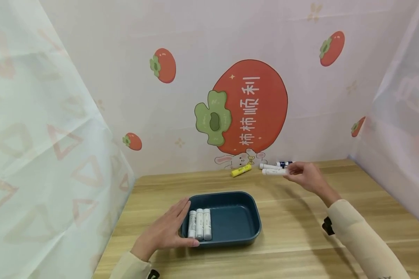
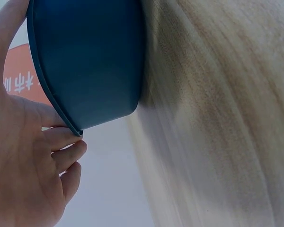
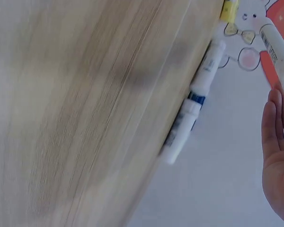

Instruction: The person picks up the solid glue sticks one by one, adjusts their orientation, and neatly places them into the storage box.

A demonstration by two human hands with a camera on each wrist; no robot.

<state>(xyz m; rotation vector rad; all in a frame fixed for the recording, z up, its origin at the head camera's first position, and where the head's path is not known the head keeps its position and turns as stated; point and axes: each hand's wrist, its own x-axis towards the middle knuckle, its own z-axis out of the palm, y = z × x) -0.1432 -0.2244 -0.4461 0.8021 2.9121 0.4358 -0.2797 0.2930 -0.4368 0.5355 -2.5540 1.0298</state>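
Observation:
My right hand (image 1: 305, 177) pinches one end of a white marker (image 1: 274, 171) above the back of the table, and the marker's printed barrel (image 3: 274, 45) shows in the right wrist view. Behind it lie another white marker (image 1: 267, 166) and a marker with a dark blue label (image 1: 283, 164). A dark blue rectangular box (image 1: 235, 242) stands on the table. Against its left end my left hand (image 1: 167, 226) rests, thumb along the front rim and fingers at the back left corner. Inside, 3 white markers (image 1: 199, 224) lie side by side at the left.
A yellow marker (image 1: 241, 170) lies near the table's back edge, left of the white ones. The wooden table (image 1: 286, 232) meets a printed cloth backdrop (image 1: 185, 116) behind, with cloth sides at left and right.

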